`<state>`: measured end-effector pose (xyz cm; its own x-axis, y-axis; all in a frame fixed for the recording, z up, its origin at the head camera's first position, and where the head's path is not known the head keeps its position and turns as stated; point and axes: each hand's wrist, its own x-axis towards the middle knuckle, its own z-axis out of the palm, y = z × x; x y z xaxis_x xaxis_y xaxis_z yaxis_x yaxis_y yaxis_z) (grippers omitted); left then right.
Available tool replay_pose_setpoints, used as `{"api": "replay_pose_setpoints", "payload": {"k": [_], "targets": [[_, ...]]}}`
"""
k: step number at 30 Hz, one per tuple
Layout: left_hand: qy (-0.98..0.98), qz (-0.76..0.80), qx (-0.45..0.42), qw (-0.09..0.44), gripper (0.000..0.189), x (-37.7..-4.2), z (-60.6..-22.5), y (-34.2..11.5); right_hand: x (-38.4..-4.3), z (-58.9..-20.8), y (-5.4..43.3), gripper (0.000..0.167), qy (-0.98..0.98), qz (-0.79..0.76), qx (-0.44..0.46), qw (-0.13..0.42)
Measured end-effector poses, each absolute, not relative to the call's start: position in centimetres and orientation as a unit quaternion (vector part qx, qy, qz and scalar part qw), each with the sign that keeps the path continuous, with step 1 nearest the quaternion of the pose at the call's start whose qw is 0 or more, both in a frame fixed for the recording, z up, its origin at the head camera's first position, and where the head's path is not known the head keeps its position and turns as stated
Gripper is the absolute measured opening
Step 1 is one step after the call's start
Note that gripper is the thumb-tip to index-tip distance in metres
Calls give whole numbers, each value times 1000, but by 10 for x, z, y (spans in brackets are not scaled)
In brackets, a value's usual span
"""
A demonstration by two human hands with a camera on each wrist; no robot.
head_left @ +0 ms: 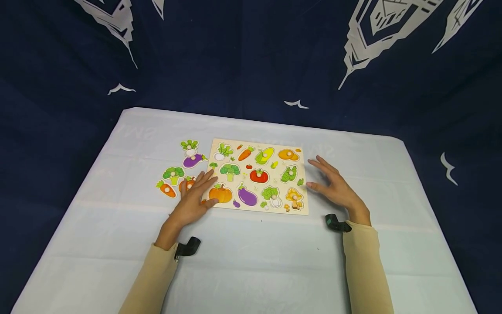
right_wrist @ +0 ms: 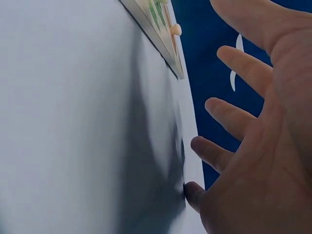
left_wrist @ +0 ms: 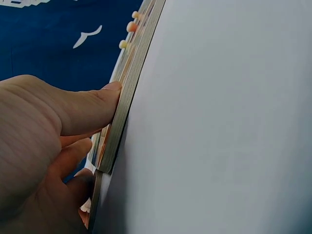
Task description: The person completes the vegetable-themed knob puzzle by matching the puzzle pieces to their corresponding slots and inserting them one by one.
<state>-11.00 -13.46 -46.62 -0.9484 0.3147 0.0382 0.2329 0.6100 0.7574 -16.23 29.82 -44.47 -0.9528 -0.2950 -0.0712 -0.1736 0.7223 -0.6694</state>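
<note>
A wooden vegetable puzzle board [head_left: 270, 176] lies flat on the table, with small knobs on several of its pictures. My left hand [head_left: 192, 203] rests at its left edge, fingers spread; in the left wrist view the thumb [left_wrist: 105, 105] touches the board's side. Left of the board lie a broccoli piece [head_left: 173, 174], a carrot piece [head_left: 167, 189], an eggplant piece [head_left: 192, 161] and a leafy white vegetable piece [head_left: 190, 147]. A pumpkin piece [head_left: 190, 182] is partly hidden by my left hand. My right hand [head_left: 335, 187] hovers beside the right edge, fingers spread, holding nothing.
A white cloth covers the table [head_left: 259, 266], and its far edge meets a dark blue curtain [head_left: 243, 65] with white prints. Each wrist carries a black camera, such as the left wrist camera [head_left: 189, 247].
</note>
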Motion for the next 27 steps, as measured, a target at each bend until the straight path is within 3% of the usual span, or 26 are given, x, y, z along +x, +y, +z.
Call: {"api": "replay_pose_setpoints", "payload": {"k": [23,27], "targets": [[885,433,169,30,62,-109,-451,-138,-160,-447,296,86,927,-324,-115,150],[881,449,150,-3,61,-109,-446,-144,-161,-450,297,87,928,-316,-120,157]]}}
